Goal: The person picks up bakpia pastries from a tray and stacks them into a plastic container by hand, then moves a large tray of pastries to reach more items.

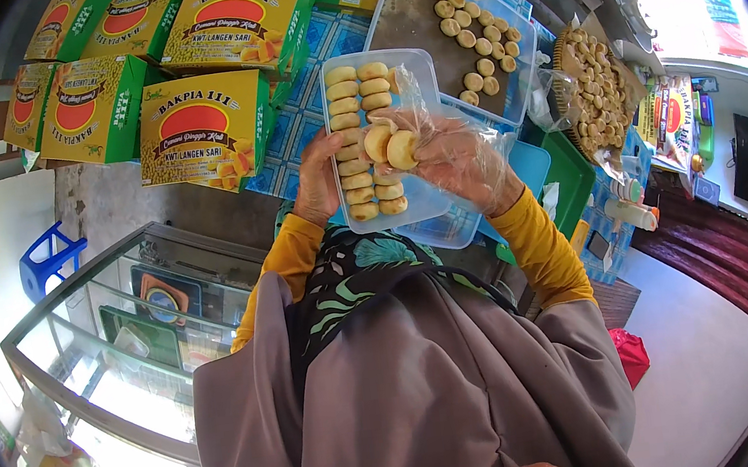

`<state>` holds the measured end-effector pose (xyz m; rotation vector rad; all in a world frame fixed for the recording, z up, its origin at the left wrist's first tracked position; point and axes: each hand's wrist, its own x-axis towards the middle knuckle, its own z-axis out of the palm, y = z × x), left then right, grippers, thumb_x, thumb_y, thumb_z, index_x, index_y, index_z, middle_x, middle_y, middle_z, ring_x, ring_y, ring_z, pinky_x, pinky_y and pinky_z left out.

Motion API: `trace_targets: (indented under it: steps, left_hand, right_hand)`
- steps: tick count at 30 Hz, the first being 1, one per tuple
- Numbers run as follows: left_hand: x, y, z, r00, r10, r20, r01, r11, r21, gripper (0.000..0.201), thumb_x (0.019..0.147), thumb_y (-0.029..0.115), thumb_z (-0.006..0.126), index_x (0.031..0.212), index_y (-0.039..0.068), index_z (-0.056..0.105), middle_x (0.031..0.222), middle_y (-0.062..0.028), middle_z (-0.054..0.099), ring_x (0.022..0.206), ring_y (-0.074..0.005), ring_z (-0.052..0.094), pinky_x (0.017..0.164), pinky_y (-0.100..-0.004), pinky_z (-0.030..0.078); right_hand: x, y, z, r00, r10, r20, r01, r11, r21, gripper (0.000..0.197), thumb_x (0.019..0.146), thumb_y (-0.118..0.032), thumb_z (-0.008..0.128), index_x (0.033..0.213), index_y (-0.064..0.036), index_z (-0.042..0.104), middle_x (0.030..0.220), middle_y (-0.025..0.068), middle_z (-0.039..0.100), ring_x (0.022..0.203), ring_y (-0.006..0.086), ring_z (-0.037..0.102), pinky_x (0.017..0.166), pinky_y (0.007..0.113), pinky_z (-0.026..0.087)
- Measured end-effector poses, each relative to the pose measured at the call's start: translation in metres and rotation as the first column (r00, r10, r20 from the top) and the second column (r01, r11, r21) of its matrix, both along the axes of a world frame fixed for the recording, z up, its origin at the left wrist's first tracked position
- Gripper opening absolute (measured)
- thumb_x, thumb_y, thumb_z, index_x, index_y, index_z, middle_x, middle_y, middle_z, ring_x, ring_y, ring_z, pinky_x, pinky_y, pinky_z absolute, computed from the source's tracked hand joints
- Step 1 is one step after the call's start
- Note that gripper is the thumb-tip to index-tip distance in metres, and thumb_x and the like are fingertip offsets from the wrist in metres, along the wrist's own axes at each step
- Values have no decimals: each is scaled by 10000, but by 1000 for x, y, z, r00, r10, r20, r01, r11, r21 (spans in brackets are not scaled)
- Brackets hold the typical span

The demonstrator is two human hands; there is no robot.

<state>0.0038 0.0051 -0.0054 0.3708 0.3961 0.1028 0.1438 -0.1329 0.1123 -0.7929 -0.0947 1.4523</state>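
Note:
A clear plastic container [431,201] is in front of me, with two rows of small round pastries [347,106] standing on edge along its left side. My left hand [316,181] grips the container's left wall, fingers curled around it. Over the container is my right hand [469,156], covered by a thin clear plastic glove. Its fingers are closed on two round golden pastries [400,150], held side by side above the gap in the right-hand row. The container's right part shows bare plastic. Part of the right row is hidden behind the held pastries.
Beyond lies a large clear tray [402,32] with loose pastries. A woven basket [565,73] heaped with more stands to the right, near a green tray [576,175]. Yellow-green cartons [200,166] are stacked at left. A glass display case [87,386] and blue stool [52,259] stand lower left.

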Motion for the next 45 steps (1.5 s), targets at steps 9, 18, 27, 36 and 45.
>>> trace_targets:
  steps: [9,18,27,36,45]
  left_hand:
    - [-3,2,-1,1000,8,-6,-8,1000,-17,552,835,298,598,1284,11,454,1180,-105,569,1079,-223,585,942,-373,484]
    - [7,1,14,995,93,20,-93,996,14,521,862,333,600,1253,6,494,1151,-121,589,1039,-245,602,924,-398,498]
    - [10,5,11,993,97,61,-99,995,28,612,825,300,606,1321,-12,427,1236,-122,546,1126,-240,559,990,-377,446]
    - [2,6,16,988,118,96,-129,984,120,655,816,312,612,1335,-29,404,1252,-135,534,1146,-239,537,989,-361,436]
    - [-26,8,-4,987,156,32,-156,988,-21,652,797,291,620,1330,-19,407,1248,-154,534,1125,-280,557,974,-410,459]
  right_hand:
    - [24,-26,29,581,263,770,-216,962,-166,558,810,-92,632,1330,17,463,1241,127,555,1143,241,551,949,390,477]
    - [-22,-29,13,-754,440,488,-81,674,-734,494,742,-37,545,1236,-69,533,1137,112,591,1054,264,567,1011,474,346]
    - [-1,-45,18,-490,288,823,-191,885,-424,399,777,-28,558,1174,-70,581,1068,140,640,985,301,614,852,438,445]
    - [119,-67,19,-98,-191,977,507,835,214,163,912,-141,563,1059,-85,606,1011,63,635,916,202,601,773,346,480]
    - [281,-60,-204,-648,651,396,594,757,-273,195,823,-114,624,1006,-45,630,932,137,629,928,276,606,786,372,478]
